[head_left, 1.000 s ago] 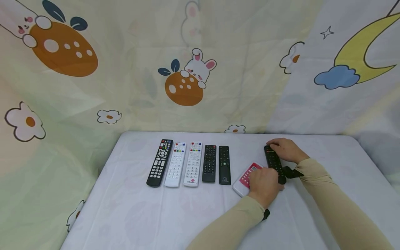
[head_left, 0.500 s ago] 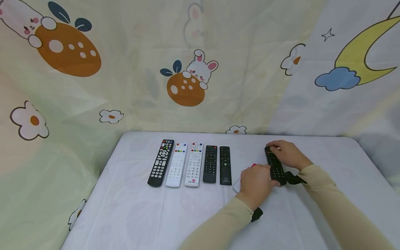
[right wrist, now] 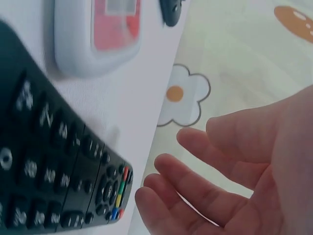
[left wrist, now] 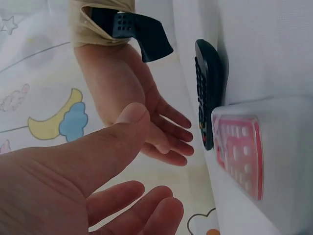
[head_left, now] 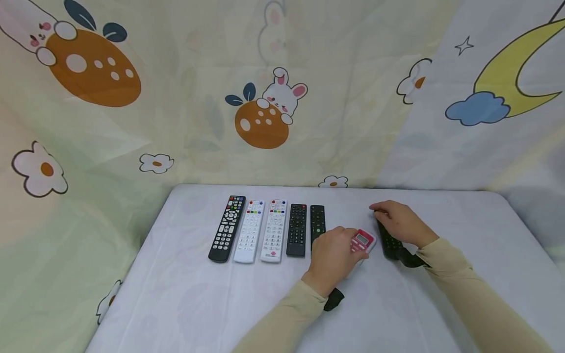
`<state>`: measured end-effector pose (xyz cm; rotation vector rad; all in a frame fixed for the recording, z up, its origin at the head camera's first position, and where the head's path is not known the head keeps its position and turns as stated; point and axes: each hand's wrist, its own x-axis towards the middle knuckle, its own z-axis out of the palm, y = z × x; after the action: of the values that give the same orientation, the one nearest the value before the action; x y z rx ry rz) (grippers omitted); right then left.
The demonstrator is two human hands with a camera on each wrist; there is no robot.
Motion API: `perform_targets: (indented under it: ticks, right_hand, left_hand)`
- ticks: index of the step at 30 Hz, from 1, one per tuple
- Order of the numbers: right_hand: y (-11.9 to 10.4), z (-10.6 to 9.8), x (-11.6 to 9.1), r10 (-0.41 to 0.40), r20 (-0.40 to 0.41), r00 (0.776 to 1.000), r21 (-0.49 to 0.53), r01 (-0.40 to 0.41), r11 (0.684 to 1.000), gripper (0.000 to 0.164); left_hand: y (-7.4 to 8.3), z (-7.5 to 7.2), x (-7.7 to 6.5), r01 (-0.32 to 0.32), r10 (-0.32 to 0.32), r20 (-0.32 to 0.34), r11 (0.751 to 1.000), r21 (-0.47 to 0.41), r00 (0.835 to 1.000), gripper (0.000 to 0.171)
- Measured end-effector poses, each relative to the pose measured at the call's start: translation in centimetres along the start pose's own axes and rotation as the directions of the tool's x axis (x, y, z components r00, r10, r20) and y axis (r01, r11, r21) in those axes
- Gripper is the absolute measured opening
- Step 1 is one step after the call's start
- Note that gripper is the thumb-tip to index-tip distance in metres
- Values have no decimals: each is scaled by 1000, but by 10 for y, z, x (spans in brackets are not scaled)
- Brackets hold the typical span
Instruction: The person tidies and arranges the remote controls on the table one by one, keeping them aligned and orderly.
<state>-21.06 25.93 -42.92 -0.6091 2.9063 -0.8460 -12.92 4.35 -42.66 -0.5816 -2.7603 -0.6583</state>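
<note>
A white air-conditioner remote [head_left: 365, 239] with a pink-red keypad and small display lies at the middle right of the table, partly behind my left hand [head_left: 332, 252]. In the left wrist view, that left hand [left wrist: 122, 171] has loosely bent fingers apart from the pink-and-white remote [left wrist: 239, 152]. My right hand [head_left: 403, 223] hovers at the far end of a black remote [head_left: 389, 242], partly covering it. The right wrist view shows the right hand [right wrist: 220, 181] with relaxed fingers, apart from the black remote [right wrist: 63, 161] and its coloured buttons.
Left of the hands stands a row of remotes: a large black one [head_left: 227, 229], two white ones [head_left: 249, 231] [head_left: 274, 231], and two slim black ones [head_left: 296, 230] [head_left: 318, 220]. A patterned cloth [head_left: 198, 122] hangs behind the white-covered table [head_left: 176, 304].
My left hand has moved left, away from the black remote. The pink-and-white remote has shifted right and turned straighter. My right hand has drawn slightly off the black remote.
</note>
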Motion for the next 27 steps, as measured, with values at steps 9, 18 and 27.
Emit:
perform_targets:
  ticks: [9, 18, 27]
  right_hand:
    - [-14, 8, -7, 22, 13, 1000, 15, -22, 1000, 32]
    - [-23, 11, -11, -15, 12, 1000, -10, 16, 1000, 30]
    - [-34, 20, -11, -16, 55, 998, -26, 17, 1000, 33]
  left_hand:
    - [-15, -11, -9, 0, -1, 38, 1000, 14, 999, 51]
    - [-27, -18, -19, -3, 1, 97, 1000, 25, 995, 55]
    - [-34, -14, -29, -12, 11, 137, 1000, 9, 990, 57]
